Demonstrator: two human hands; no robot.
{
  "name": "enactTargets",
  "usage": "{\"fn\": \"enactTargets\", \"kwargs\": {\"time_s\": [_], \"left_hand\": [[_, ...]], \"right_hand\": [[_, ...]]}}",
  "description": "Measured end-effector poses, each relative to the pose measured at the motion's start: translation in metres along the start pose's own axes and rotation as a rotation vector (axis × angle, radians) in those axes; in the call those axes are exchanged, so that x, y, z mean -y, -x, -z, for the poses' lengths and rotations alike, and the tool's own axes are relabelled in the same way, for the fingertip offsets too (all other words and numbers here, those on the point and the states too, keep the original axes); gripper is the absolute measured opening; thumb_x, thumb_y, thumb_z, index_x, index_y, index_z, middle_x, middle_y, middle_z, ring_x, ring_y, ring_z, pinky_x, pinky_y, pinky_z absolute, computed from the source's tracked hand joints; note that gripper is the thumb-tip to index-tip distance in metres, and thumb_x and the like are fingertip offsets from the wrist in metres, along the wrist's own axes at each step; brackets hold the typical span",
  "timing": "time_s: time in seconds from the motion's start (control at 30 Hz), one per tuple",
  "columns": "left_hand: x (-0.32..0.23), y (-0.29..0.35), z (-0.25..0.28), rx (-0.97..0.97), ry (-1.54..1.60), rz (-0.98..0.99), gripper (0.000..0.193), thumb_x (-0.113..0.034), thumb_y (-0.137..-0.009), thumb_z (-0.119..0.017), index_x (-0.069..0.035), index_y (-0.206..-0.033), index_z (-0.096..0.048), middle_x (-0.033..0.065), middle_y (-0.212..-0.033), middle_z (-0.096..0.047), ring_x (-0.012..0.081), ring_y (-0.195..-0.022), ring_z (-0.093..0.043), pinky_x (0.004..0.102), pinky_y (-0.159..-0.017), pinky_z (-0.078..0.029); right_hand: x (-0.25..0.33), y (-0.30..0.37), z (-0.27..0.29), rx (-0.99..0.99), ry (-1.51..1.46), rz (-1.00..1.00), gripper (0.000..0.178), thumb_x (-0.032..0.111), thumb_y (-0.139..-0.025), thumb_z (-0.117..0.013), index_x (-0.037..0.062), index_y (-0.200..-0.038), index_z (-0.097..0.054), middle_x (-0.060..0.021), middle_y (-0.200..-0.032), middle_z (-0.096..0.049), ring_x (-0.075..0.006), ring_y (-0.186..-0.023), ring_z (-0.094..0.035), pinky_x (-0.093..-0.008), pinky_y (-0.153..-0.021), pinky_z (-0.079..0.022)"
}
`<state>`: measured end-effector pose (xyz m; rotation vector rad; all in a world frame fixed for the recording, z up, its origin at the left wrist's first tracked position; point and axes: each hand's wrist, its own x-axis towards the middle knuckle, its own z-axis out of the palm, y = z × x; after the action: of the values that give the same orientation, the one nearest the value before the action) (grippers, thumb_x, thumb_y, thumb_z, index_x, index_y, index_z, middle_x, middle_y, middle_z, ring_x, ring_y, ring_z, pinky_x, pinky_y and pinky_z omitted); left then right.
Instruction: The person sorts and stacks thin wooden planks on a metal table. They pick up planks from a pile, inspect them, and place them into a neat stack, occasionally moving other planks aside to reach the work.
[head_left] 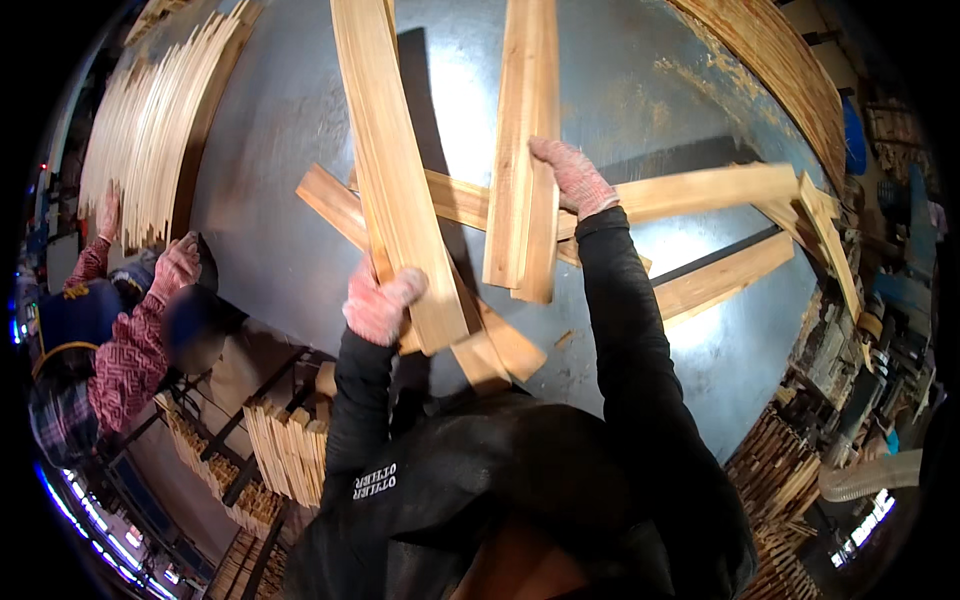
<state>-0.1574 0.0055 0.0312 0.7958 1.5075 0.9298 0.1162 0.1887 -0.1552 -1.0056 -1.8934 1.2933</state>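
My left hand (380, 303), in a pinkish work glove, is closed on the near end of a long pale wooden board (395, 170) that slants away toward the far edge. A second gloved hand, my right hand (577, 178), grips the right side of another wooden board (517, 150), with one more strip lying against it. Both boards are raised over the metal table. Beneath them several loose wooden strips (700, 193) lie crossed on the tabletop. Short board ends (483, 358) stick out near my body, below my left hand.
The grey metal tabletop (270, 210) spreads around me. A stack of thin strips (150, 130) stands at far left, where a co-worker's gloved hands (177, 262) touch it. More wood bundles (285, 450) sit on racks lower left. A large wood stack (770, 60) borders the far right.
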Motion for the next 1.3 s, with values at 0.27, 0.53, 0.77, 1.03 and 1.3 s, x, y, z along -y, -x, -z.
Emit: {"fn": "enactTargets", "kwargs": {"time_s": [0.27,0.53,0.77,1.03,1.3], "left_hand": [[0.096,-0.005,-0.003,-0.085,-0.151,0.05,0.058,-0.019,-0.082,-0.073,0.003,-0.13,-0.049,0.0164,-0.105,-0.067,0.0239,-0.095,-0.065,0.0342,-0.079,-0.053],[0.069,-0.018,-0.021,0.153,-0.198,0.08,0.08,-0.026,-0.079,-0.078,0.004,-0.139,-0.035,0.0181,-0.119,-0.06,0.024,-0.105,-0.062,0.0333,-0.087,-0.052],[0.114,-0.026,0.023,0.24,0.328,0.115,0.059,-0.018,-0.082,-0.075,0.003,-0.129,-0.046,0.0143,-0.116,-0.063,0.0219,-0.107,-0.062,0.0359,-0.093,-0.049],[0.091,-0.012,0.012,0.391,0.795,0.481,0.048,-0.016,-0.086,-0.07,0.004,-0.126,-0.053,0.0154,-0.114,-0.065,0.0251,-0.107,-0.064,0.0422,-0.094,-0.053],[0.068,0.007,-0.026,0.179,0.121,0.262,0.071,-0.027,-0.079,-0.078,0.007,-0.132,-0.044,0.0154,-0.117,-0.061,0.0232,-0.106,-0.059,0.0328,-0.09,-0.048]], "right_hand": [[0.183,0.014,-0.055,-0.323,0.109,-0.844,0.076,0.051,-0.095,-0.046,-0.0063,-0.142,-0.028,-0.0308,-0.114,-0.059,-0.0411,-0.109,-0.059,-0.0435,-0.095,-0.047],[0.192,0.017,-0.132,-0.291,0.378,-0.602,0.067,0.038,-0.094,-0.049,0.0035,-0.147,-0.027,-0.0291,-0.132,-0.046,-0.0427,-0.12,-0.049,-0.0501,-0.098,-0.044],[0.104,0.058,-0.041,-0.998,0.973,-0.417,0.092,0.057,-0.084,-0.063,-0.0018,-0.146,-0.029,-0.0272,-0.145,-0.038,-0.0384,-0.136,-0.036,-0.0472,-0.113,-0.028],[0.142,0.042,-0.011,-0.731,0.15,-0.887,0.117,0.033,-0.067,-0.084,0.004,-0.152,-0.01,-0.0241,-0.135,-0.044,-0.0343,-0.116,-0.055,-0.0446,-0.102,-0.043],[0.182,0.054,-0.095,-0.201,0.083,-0.818,0.116,0.009,-0.072,-0.079,0.004,-0.153,0.003,-0.0194,-0.124,-0.055,-0.0223,-0.103,-0.06,-0.0295,-0.086,-0.053]]}}
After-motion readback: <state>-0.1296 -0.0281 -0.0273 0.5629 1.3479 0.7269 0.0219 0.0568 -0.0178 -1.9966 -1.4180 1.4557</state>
